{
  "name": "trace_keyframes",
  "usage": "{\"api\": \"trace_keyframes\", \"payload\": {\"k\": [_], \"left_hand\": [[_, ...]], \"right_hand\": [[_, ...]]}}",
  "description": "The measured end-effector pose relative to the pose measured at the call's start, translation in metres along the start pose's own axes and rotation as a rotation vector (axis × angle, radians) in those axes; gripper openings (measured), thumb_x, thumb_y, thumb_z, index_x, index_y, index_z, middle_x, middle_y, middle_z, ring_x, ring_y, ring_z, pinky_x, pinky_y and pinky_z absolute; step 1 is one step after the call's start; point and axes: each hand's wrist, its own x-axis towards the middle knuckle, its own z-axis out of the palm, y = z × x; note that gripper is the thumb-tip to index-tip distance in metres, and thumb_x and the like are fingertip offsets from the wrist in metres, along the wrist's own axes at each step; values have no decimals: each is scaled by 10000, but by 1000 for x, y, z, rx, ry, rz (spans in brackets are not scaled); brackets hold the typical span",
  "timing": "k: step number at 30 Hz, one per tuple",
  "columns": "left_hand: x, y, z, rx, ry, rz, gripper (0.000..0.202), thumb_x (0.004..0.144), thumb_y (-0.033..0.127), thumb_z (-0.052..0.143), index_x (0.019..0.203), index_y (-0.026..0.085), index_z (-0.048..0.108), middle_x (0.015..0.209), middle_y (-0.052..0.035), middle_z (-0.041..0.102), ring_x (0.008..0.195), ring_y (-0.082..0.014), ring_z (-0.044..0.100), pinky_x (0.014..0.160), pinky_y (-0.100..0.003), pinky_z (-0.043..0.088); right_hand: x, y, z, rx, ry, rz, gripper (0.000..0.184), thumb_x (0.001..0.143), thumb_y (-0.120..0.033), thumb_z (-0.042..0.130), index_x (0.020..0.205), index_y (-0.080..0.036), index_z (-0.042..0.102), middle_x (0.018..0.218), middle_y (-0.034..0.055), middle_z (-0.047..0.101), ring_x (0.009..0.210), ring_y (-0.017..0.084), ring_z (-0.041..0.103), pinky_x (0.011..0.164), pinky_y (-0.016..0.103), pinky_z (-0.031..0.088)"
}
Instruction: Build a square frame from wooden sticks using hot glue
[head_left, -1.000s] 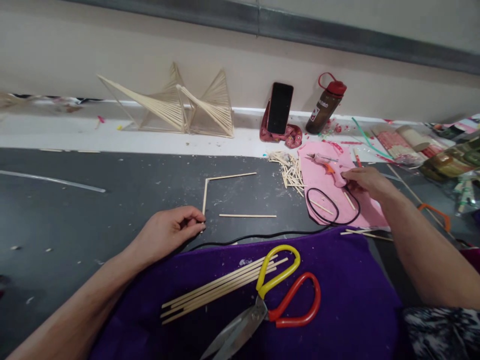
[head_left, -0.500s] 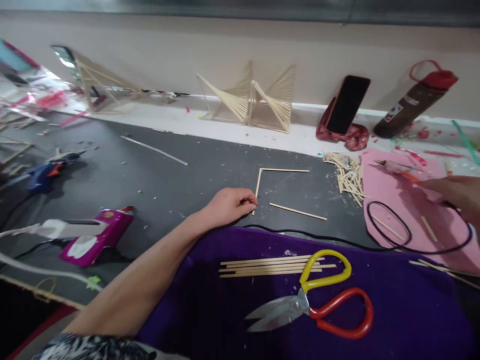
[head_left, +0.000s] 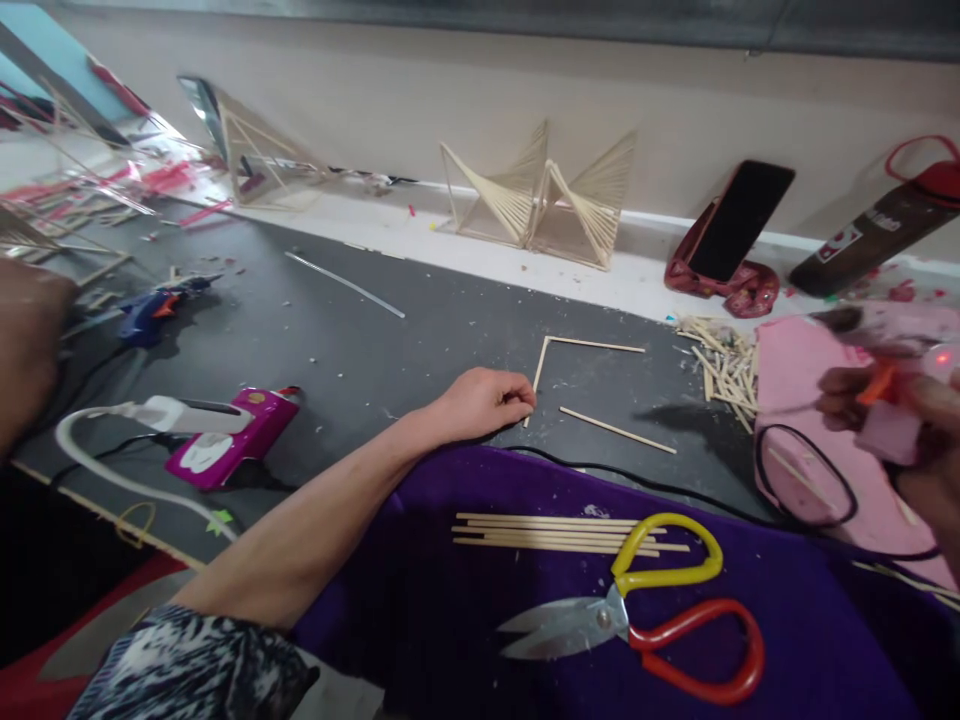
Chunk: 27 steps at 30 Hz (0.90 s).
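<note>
My left hand [head_left: 491,402] rests on the grey table, its fingers closed at the lower end of a thin wooden stick [head_left: 538,370]. That stick meets a second stick [head_left: 596,345] at a corner, forming an L. A loose stick [head_left: 619,430] lies just right of my fingers. At the right edge, my right hand [head_left: 934,425] is wrapped round a pale hot glue gun [head_left: 892,430] with an orange trigger and a red light. The gun is blurred and partly cut off by the frame. It is held above a pink sheet [head_left: 784,390].
Scissors [head_left: 604,615] and several sticks [head_left: 555,535] lie on purple cloth. Short offcuts [head_left: 724,365] are heaped beside the pink sheet. Stick models [head_left: 540,205], a phone [head_left: 742,220] and a bottle [head_left: 874,235] stand behind. A magenta power strip [head_left: 225,440] and another person's hand [head_left: 30,350] are left.
My right hand has lifted the glue gun off the pink sheet. My left hand stays at the stick. Another person's hand has come in at the left, and the view has shifted left.
</note>
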Motion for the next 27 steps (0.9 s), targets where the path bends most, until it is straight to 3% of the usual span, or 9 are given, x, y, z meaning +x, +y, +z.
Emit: {"api": "trace_keyframes", "payload": {"k": [3, 5, 6, 9, 12, 15, 17, 21, 27], "left_hand": [[0, 0, 0, -15, 0, -4, 204, 799, 274, 511, 878, 177, 672, 720, 12, 652, 604, -86, 524, 571, -185, 330], [0, 0, 1, -26, -1, -15, 208, 798, 274, 511, 879, 175, 675, 726, 8, 659, 610, -90, 533, 573, -187, 336], [0, 0, 1, -32, -2, -21, 210, 798, 273, 511, 881, 175, 677, 729, 7, 663, 614, -92, 537, 574, -187, 339], [1, 0, 1, -46, -2, -43, 214, 795, 271, 512, 884, 178, 683, 739, 4, 672, 629, -100, 552, 578, -191, 349], [2, 0, 1, -65, 1, -52, 212, 783, 260, 521, 884, 183, 691, 766, 4, 684, 659, -107, 569, 593, -195, 363], [2, 1, 0, -88, -3, -48, 211, 770, 241, 525, 880, 187, 697, 771, 8, 689, 664, -108, 574, 598, -196, 370], [3, 1, -1, -95, -9, -51, 213, 761, 232, 528, 878, 189, 701, 744, 13, 686, 633, -102, 563, 586, -197, 365], [4, 1, -3, -94, -19, -69, 215, 744, 231, 538, 870, 190, 707, 702, 16, 677, 582, -95, 539, 566, -203, 353], [8, -2, -2, -90, -31, -59, 209, 736, 227, 546, 859, 195, 712, 730, 7, 687, 608, -104, 559, 573, -214, 349]], "right_hand": [[-22, -21, 16, 227, -261, 219, 339, 675, -465, 698, 850, -179, 650, 916, 182, 690, 693, 256, 662, 554, 367, 485], [-37, -33, 31, 197, -466, 319, 389, 590, -464, 763, 822, -172, 652, 805, 154, 698, 624, 246, 645, 500, 336, 486], [-44, -39, 41, 145, -574, 311, 427, 608, -474, 750, 899, -179, 645, 785, 126, 697, 624, 229, 636, 492, 315, 482], [-59, -49, 69, 91, -710, 212, 394, 718, -475, 668, 975, -189, 583, 807, 63, 683, 626, 158, 610, 514, 250, 468], [-67, -52, 91, 105, -751, 178, 367, 787, -472, 593, 1005, -181, 540, 898, 57, 664, 623, 122, 587, 516, 230, 449], [-70, -50, 105, 107, -754, 186, 365, 808, -491, 559, 986, -173, 535, 767, 29, 630, 603, 122, 568, 500, 228, 429], [-72, -49, 111, 153, -772, 192, 357, 823, -488, 544, 1003, -180, 519, 788, 25, 621, 597, 114, 562, 507, 230, 428], [-76, -48, 118, 252, -799, 237, 339, 844, -454, 539, 1063, -205, 466, 967, 39, 614, 592, 87, 553, 513, 227, 425], [-78, -55, 117, 284, -792, 275, 289, 864, -419, 523, 1043, -206, 444, 922, 21, 593, 553, 70, 521, 477, 210, 381]]}}
